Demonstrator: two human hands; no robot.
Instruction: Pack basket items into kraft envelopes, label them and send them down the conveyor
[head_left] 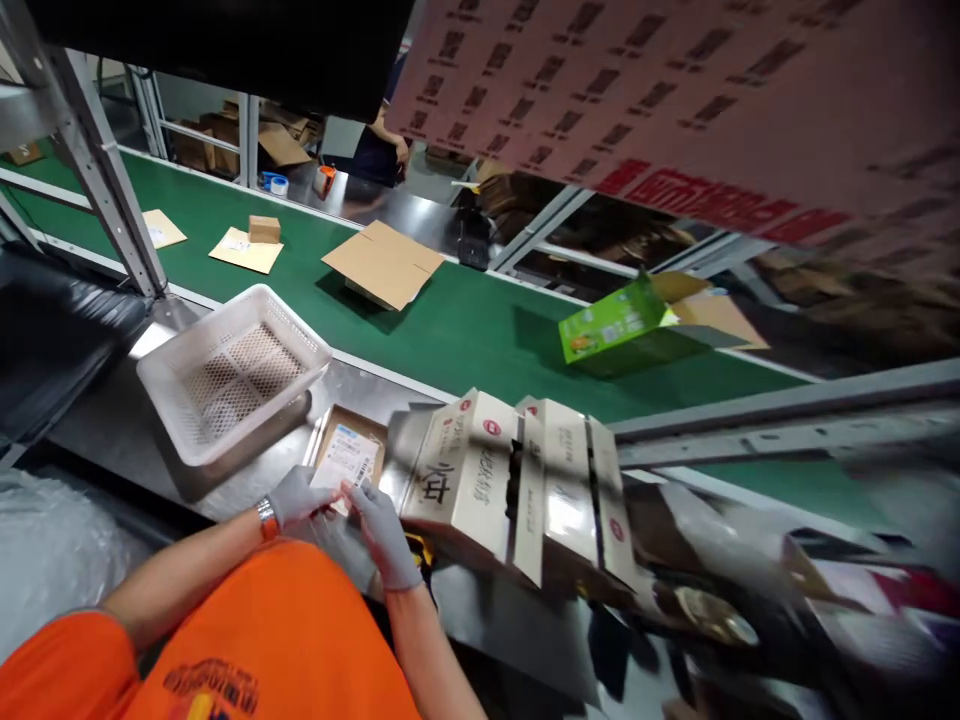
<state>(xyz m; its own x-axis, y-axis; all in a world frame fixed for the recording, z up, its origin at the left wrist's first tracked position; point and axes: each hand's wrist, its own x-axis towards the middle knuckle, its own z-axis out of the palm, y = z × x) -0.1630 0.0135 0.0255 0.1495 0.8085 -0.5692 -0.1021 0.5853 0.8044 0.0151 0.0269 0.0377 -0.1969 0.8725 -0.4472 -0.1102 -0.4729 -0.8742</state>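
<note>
My left hand (298, 497), in a grey glove with bare fingertips, is closed at the near edge of a white printed shipping label (346, 456). From the other side my right hand (384, 535), gloved the same way, pinches near the same edge, its fingertips close to the left ones. Behind the label lies a shallow brown cardboard box (373, 428) on the metal worktop; whether the label is stuck to it I cannot tell. Just right of my right hand stand white printed cartons (469, 480). Something yellow and black (421, 552) is partly hidden beneath them.
A white plastic basket (169, 395) stands left on the worktop. Beyond runs a green conveyor belt (480, 330) carrying envelopes (244, 250), a flat carton (382, 262) and an open green box (622, 325). Metal posts (112, 160) and an overhead sheet of codes (637, 100) frame the station. A co-worker's arm (394, 140) shows behind.
</note>
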